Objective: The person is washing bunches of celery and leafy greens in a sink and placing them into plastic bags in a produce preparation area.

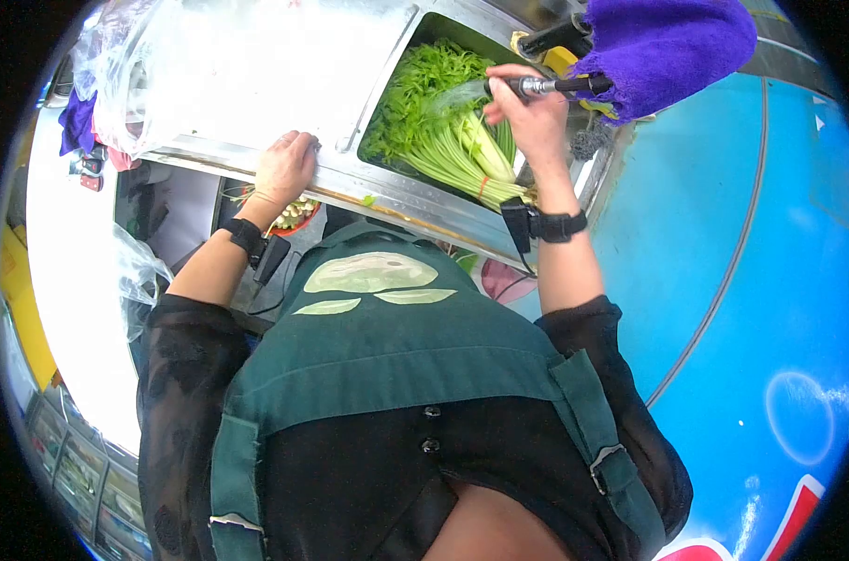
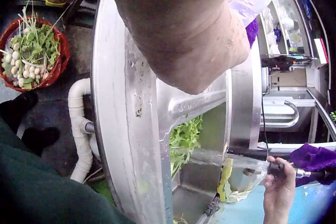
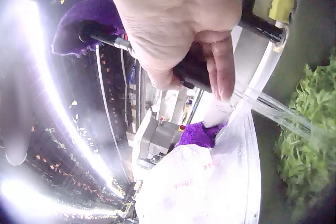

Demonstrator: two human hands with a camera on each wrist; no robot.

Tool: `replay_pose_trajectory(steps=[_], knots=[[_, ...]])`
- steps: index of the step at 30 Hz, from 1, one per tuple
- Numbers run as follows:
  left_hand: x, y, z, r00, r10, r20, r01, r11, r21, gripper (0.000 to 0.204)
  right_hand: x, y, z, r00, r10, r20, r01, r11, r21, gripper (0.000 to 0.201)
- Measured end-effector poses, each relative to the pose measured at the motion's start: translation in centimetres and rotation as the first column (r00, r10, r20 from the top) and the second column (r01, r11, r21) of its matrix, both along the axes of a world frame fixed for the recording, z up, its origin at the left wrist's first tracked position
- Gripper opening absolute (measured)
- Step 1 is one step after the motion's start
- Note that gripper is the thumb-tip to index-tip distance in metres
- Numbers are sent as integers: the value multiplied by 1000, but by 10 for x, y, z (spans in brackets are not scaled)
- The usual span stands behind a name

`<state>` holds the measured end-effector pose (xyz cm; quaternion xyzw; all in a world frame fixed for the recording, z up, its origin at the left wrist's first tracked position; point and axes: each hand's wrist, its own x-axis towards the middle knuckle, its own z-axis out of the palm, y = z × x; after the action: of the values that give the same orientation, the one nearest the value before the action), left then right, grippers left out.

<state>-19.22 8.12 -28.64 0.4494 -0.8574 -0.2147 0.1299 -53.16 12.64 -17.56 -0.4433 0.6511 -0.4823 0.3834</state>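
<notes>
My right hand (image 1: 527, 107) grasps the spray hose (image 1: 546, 86) above the sink (image 1: 574, 178), where the celery (image 1: 443, 122) lies under water, and my left hand (image 1: 284, 168) rests released on the rim.

Brushed steel sink (image 1: 424, 201), fluffy purple cloth (image 1: 663, 47), glossy metal spray nozzle (image 1: 537, 86), crinkled clear plastic bag (image 1: 125, 75)

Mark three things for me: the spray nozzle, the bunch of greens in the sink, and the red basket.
spray nozzle (image 1: 537, 86), head view, on the metal barrel held in the right hand.
bunch of greens (image 1: 424, 98), head view, on the leafy tops.
red basket (image 2: 64, 56), left wrist view, on the right rim.
</notes>
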Motion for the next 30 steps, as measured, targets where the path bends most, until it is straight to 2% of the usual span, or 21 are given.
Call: replay_pose_trajectory(steps=[1,3,5,7,9,11,13,15,18,21,22,25,27,30], knots=[[-1,0,1,1000,0,0,0,1000,-4,13,2,-8,-5,999,-44,17,45,992,-114,16],[-1,1,1,1000,0,0,0,1000,-8,12,2,-20,-10,997,-74,-13,71,983,-170,18],[-1,1,1,1000,7,-1,-7,1000,-5,12,4,-26,-10,991,-65,114,93,960,-264,13],[0,1,0,1000,9,-13,-9,1000,-8,12,6,-22,-5,995,-22,97,44,972,-232,13],[0,1,2,1000,11,-26,-11,1000,-10,12,8,-14,4,975,164,151,-158,986,-51,13],[-1,1,4,1000,-2,-26,1,1000,-17,12,14,-13,4,973,162,167,-155,987,-52,13],[-1,1,3,999,-8,-31,7,1000,-22,12,19,-15,-1,992,-31,123,48,989,-137,13],[-1,1,2,999,-16,-34,15,999,-31,12,18,-16,-1,993,-40,108,58,985,-162,12],[-1,0,2,1000,-10,-22,9,1000,-22,11,12,-9,5,990,112,84,-111,994,-26,12],[-1,1,1,1000,-1,-12,1,1000,-17,11,8,-3,5,991,89,102,-91,996,21,13],[0,1,-1,1000,-9,-21,9,1000,-21,11,5,-3,2,997,62,45,-61,998,-29,12],[-1,1,1,1000,-18,-22,18,999,-28,11,-2,-7,-8,1000,4,18,-3,996,-87,15],[-1,0,2,1000,-17,-15,17,999,-27,11,-2,-4,-3,1000,26,2,-26,998,-63,14],[-1,1,0,1000,-10,-4,9,1000,-20,11,-4,11,14,990,136,-23,-131,980,152,12]])
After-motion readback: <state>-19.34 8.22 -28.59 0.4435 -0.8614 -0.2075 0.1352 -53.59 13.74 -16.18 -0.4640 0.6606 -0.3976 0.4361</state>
